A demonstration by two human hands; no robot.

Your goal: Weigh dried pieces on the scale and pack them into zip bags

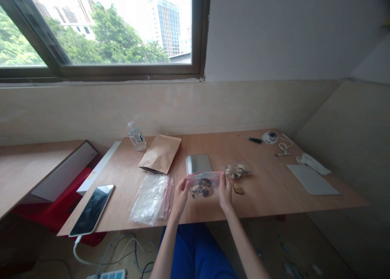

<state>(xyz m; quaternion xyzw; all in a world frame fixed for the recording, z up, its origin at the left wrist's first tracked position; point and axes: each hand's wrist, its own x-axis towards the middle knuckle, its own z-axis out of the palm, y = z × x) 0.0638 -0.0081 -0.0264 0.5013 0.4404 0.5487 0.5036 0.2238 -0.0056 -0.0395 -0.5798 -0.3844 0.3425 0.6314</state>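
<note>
Between my hands is a clear zip bag (203, 187) with a red strip along its top and brown, dark-edged dried pieces inside, perhaps mushrooms. My left hand (182, 191) pinches its upper left corner, and my right hand (224, 187) grips the upper right one. Just behind the bag lies a flat scale with a metal top (199, 164). A second filled clear bag (236, 170) rests beyond my right hand. One loose brown dried piece (238, 188) sits on the table beside that hand. To the left is a stack of clear zip bags (150, 197).
A brown paper pouch (161, 153) and a water bottle (136, 137) stand at the back left. A phone (92, 210) with a cable lies front left. Farther right are a screwdriver (251, 139), a white camera (269, 137) and a white sheet (312, 180).
</note>
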